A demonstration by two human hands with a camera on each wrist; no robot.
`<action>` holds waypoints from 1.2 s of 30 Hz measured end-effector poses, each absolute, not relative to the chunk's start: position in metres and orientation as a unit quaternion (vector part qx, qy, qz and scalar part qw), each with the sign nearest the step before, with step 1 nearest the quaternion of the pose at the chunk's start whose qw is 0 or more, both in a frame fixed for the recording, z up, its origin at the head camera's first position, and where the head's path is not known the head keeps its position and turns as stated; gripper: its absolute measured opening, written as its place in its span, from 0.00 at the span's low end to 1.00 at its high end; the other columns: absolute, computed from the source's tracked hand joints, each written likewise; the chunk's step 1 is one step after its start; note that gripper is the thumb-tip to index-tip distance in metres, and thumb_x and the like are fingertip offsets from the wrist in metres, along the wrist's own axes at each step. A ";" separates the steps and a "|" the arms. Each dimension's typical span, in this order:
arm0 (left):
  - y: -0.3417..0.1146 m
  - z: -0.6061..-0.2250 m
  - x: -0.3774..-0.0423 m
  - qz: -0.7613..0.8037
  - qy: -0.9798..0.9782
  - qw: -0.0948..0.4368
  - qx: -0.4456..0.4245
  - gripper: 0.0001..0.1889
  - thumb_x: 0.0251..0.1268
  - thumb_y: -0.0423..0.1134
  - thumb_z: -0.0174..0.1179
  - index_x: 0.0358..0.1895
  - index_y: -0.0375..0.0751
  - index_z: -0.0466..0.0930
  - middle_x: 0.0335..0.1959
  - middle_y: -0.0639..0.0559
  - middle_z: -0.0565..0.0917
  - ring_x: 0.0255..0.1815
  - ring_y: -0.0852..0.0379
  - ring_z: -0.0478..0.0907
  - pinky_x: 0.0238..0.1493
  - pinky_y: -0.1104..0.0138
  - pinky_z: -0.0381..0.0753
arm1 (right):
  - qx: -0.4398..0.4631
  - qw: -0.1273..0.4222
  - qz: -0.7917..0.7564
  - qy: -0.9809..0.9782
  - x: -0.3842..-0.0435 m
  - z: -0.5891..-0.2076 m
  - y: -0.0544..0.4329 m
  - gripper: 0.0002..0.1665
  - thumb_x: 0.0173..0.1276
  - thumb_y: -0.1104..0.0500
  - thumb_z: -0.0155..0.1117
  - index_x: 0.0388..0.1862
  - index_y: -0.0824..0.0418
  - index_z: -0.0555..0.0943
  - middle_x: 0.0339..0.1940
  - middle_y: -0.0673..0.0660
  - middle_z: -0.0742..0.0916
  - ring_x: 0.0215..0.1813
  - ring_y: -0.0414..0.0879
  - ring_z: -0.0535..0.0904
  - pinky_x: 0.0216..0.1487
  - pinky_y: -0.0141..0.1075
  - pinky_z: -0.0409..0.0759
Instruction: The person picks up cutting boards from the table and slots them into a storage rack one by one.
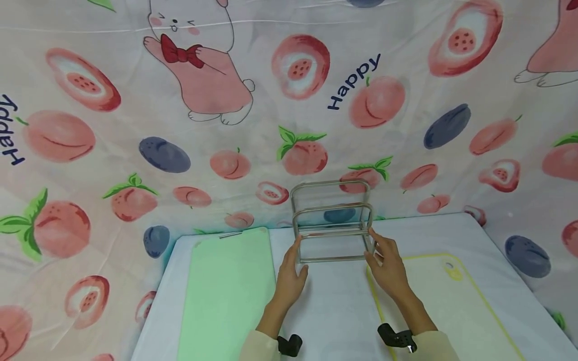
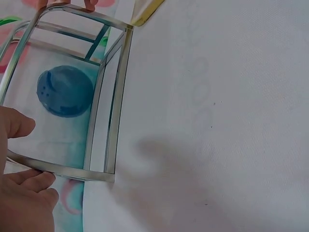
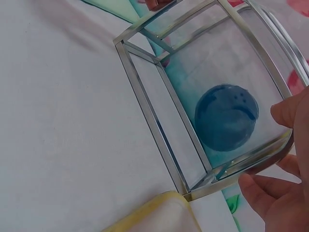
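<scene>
A silver metal rack (image 1: 331, 259) with two upright rounded loops stands near the back of the white table, between both hands. My left hand (image 1: 290, 278) holds its left side; in the left wrist view the fingers (image 2: 41, 182) lie along the outside of the side bar and the thumb is in front of the loop. On the opposite side my right hand (image 1: 389, 265) grips the side bar. There, the right wrist view shows the thumb (image 3: 285, 112) over the front, with the fingers curled under the outside.
To the left a pale green cutting board (image 1: 228, 301) lies flat, with a small metal piece at its far edge. A white cutting board with a yellow rim (image 1: 478, 296) lies to the right. A fruit-printed cloth (image 1: 253, 135) hangs behind the table.
</scene>
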State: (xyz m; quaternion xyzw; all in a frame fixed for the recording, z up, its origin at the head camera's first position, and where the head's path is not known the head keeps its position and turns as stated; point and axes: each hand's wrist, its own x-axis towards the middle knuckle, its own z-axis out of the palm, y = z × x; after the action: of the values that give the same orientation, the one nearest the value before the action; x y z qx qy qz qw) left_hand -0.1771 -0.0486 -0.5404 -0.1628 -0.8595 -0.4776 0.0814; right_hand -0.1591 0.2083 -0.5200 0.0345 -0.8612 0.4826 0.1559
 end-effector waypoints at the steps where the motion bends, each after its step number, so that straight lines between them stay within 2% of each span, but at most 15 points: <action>1: -0.049 -0.541 -0.177 -0.482 -0.857 0.084 -0.162 0.44 0.62 0.24 0.58 0.76 0.57 0.48 0.71 0.45 0.63 0.69 0.46 0.61 0.62 0.49 0.67 | 0.034 0.156 0.484 -0.860 -0.159 -0.520 0.208 0.35 0.68 0.68 0.61 0.73 0.60 0.63 0.58 0.68 0.68 0.59 0.70 0.70 0.54 0.57 0.74; 8: -0.052 -0.544 -0.176 -0.494 -0.848 0.111 -0.157 0.42 0.60 0.22 0.59 0.75 0.52 0.53 0.70 0.45 0.65 0.69 0.45 0.62 0.61 0.47 0.68 | 0.039 0.136 0.505 -0.852 -0.159 -0.522 0.203 0.37 0.68 0.66 0.61 0.74 0.59 0.61 0.60 0.68 0.66 0.61 0.71 0.68 0.55 0.57 0.72; 14: -0.057 -0.546 -0.176 -0.489 -0.854 0.109 -0.139 0.43 0.60 0.23 0.60 0.75 0.55 0.54 0.70 0.48 0.65 0.70 0.49 0.61 0.64 0.51 0.66 | 0.039 0.124 0.505 -0.853 -0.159 -0.526 0.199 0.37 0.69 0.65 0.61 0.74 0.57 0.61 0.60 0.67 0.66 0.62 0.70 0.68 0.56 0.56 0.72; 21: -0.061 -0.545 -0.179 -0.474 -0.860 0.127 -0.141 0.42 0.59 0.23 0.60 0.75 0.52 0.54 0.69 0.46 0.66 0.68 0.47 0.63 0.62 0.49 0.68 | 0.045 0.123 0.509 -0.851 -0.160 -0.525 0.197 0.37 0.68 0.65 0.62 0.74 0.56 0.61 0.59 0.67 0.66 0.62 0.71 0.67 0.56 0.57 0.72; 27: -0.064 -0.542 -0.180 -0.487 -0.856 0.116 -0.134 0.41 0.60 0.23 0.60 0.75 0.53 0.55 0.70 0.48 0.66 0.69 0.48 0.62 0.64 0.50 0.66 | 0.048 0.133 0.509 -0.849 -0.160 -0.526 0.195 0.38 0.67 0.66 0.62 0.74 0.56 0.61 0.59 0.68 0.66 0.62 0.72 0.67 0.55 0.57 0.72; 31: -0.065 -0.541 -0.180 -0.488 -0.855 0.119 -0.131 0.40 0.60 0.23 0.60 0.74 0.50 0.57 0.70 0.47 0.66 0.69 0.48 0.62 0.64 0.50 0.66 | 0.050 0.141 0.517 -0.843 -0.160 -0.527 0.193 0.38 0.66 0.69 0.63 0.73 0.57 0.63 0.59 0.68 0.67 0.61 0.72 0.68 0.54 0.59 0.72; 36: -0.069 -0.540 -0.179 -0.496 -0.850 0.129 -0.119 0.40 0.59 0.21 0.59 0.74 0.50 0.58 0.70 0.49 0.66 0.69 0.48 0.62 0.64 0.50 0.66 | 0.053 0.125 0.528 -0.839 -0.163 -0.527 0.189 0.38 0.67 0.69 0.61 0.74 0.55 0.62 0.60 0.67 0.67 0.62 0.71 0.67 0.57 0.58 0.70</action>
State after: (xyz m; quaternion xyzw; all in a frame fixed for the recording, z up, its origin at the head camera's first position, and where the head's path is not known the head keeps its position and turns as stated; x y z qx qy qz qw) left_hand -0.1788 -0.0688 -0.5400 -0.1192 -0.8503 -0.4961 0.1292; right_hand -0.1626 0.1894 -0.5269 0.0527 -0.8387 0.5276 0.1247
